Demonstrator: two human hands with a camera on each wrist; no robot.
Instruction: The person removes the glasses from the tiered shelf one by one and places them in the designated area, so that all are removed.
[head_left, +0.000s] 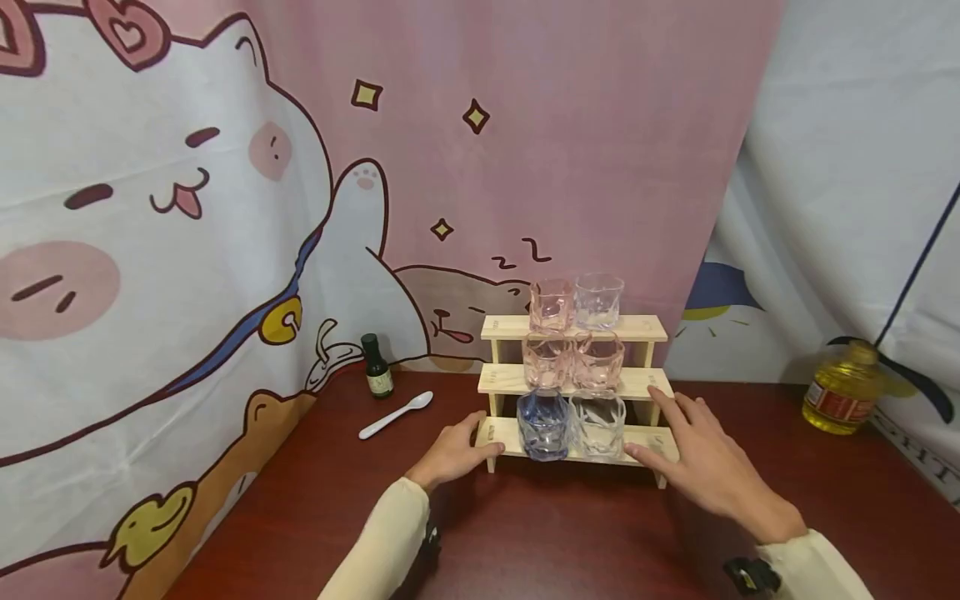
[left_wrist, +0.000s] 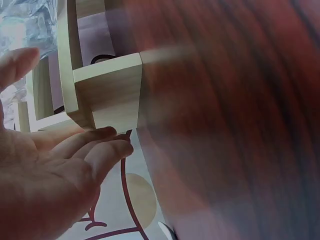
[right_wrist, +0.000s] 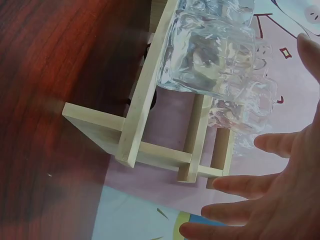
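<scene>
A three-tier pale wooden rack (head_left: 501,379) stands on the table, with two glasses side by side on each step. The lowest step carries a blue glass (head_left: 543,427) and a clear glass (head_left: 597,427). Pink glasses (head_left: 547,363) fill the middle step; a pink glass (head_left: 551,307) and a clear one (head_left: 599,302) top the rack. My left hand (head_left: 453,452) is at the rack's lower left end, fingers extended along its side in the left wrist view. Spread wide, my right hand (head_left: 708,467) is at the right end, its thumb near the lower clear glass.
Left of the rack, a white spoon (head_left: 396,415) lies near a small dark bottle (head_left: 378,368). A bottle of yellow oil (head_left: 843,389) stands at the far right. Behind the dark red table (head_left: 570,542) hangs a cartoon-printed cloth (head_left: 600,150).
</scene>
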